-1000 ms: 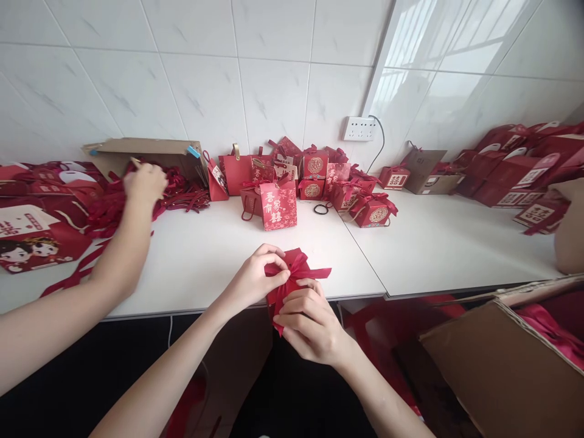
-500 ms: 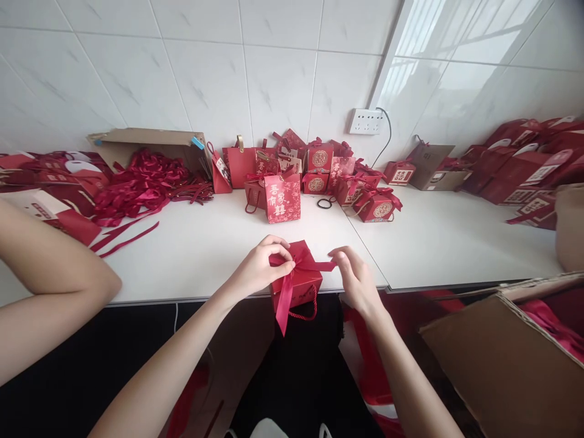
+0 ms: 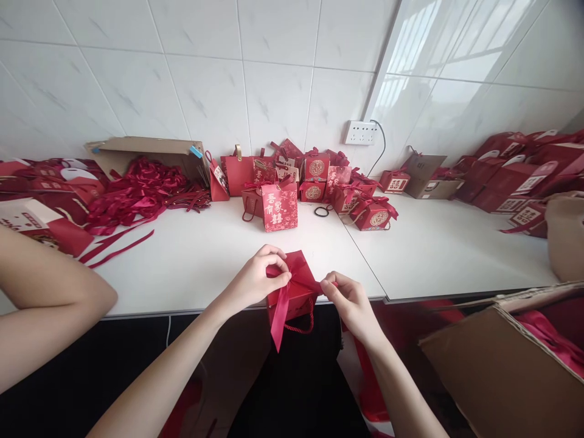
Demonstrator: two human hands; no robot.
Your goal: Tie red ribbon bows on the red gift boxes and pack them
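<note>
A red gift box [image 3: 298, 298] with a twisted rope handle sits at the table's front edge before me. A dark pink satin ribbon [image 3: 280, 316] is tied across its top, one tail hanging down the front. My left hand [image 3: 267, 271] pinches the ribbon at the knot, thumb and forefinger together. To the right, my right hand [image 3: 347, 298] grips the other ribbon tail between thumb and fingers and holds it out from the knot. Both hands partly cover the box and the ribbon.
Finished-looking red boxes [image 3: 280, 207] stand along the wall, with a black ring [image 3: 321, 212] nearby. A ribbon heap [image 3: 146, 188] lies left by a cardboard box [image 3: 146, 146]. Another person's arm [image 3: 55, 298] rests at left. An open carton [image 3: 502, 365] stands at lower right.
My right hand has moved down and slightly left, drawing its ribbon tail lower. My left hand keeps its pinch at the knot. The view has tilted up slightly.
</note>
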